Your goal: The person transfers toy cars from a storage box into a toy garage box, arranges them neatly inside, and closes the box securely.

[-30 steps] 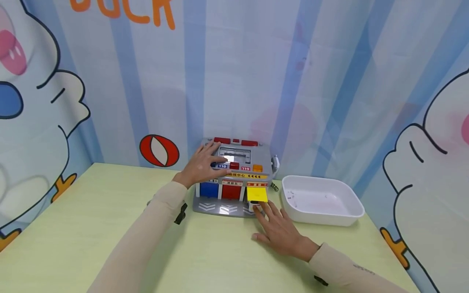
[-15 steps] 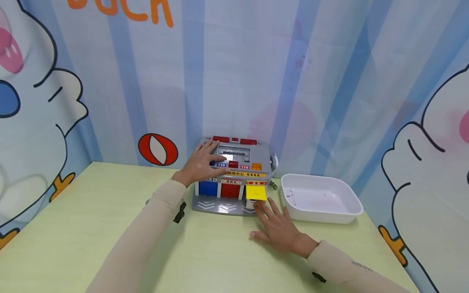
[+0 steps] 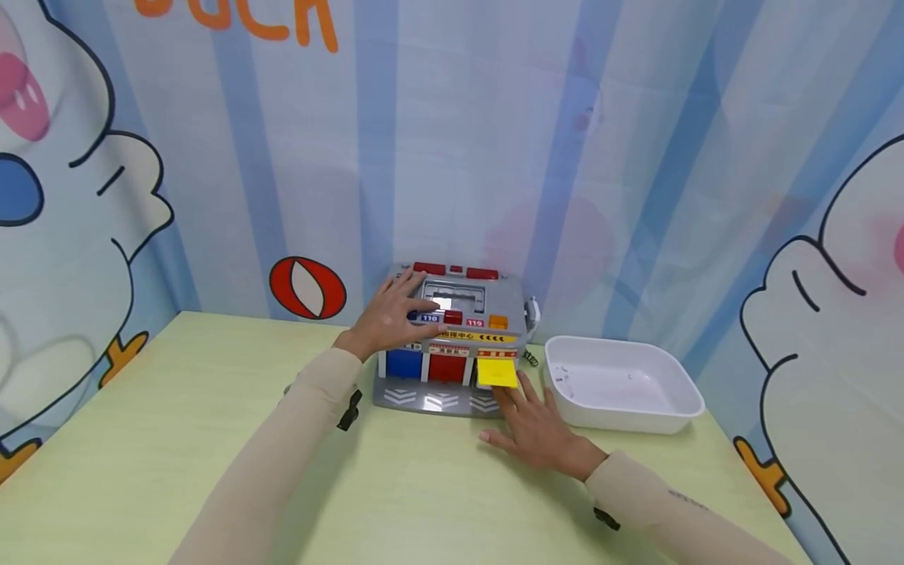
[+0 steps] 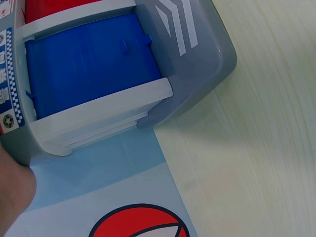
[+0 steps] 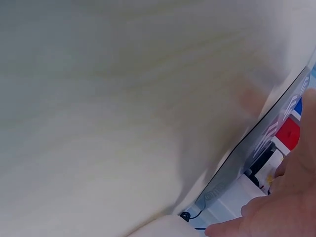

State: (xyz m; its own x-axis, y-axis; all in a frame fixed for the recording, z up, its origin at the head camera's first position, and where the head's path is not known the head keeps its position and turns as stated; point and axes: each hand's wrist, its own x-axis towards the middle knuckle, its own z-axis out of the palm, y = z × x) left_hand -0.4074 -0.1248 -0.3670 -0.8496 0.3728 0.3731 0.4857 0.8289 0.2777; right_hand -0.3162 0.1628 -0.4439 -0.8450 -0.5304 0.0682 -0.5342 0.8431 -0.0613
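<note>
A grey toy rescue station [image 3: 504,294] stands at the back of the table, with a blue door [image 3: 403,364] and a red door [image 3: 447,369] down. Its yellow door [image 3: 497,373] sticks outward, raised. My left hand [image 3: 390,314] rests on the left of the roof, fingers spread. At the yellow door, my right hand [image 3: 540,435] reaches forward with extended fingers, their tips partly under the flap. Beside those fingers, a small white toy vehicle [image 5: 273,169] shows in the right wrist view, mostly hidden in the doorway. The left wrist view has the blue door close up.
A white plastic tub [image 3: 628,420] stands right of the station, near my right hand. A coiled cord [image 3: 530,359] and a white handset-like piece [image 3: 533,314] are on the station's right side. Behind the pale table [image 3: 424,486] hangs a printed striped curtain [image 3: 459,157].
My right hand has moved forward, and the white toy vehicle has gone deeper under the yellow door, nearly out of sight in the head view. The left hand stays on the roof.
</note>
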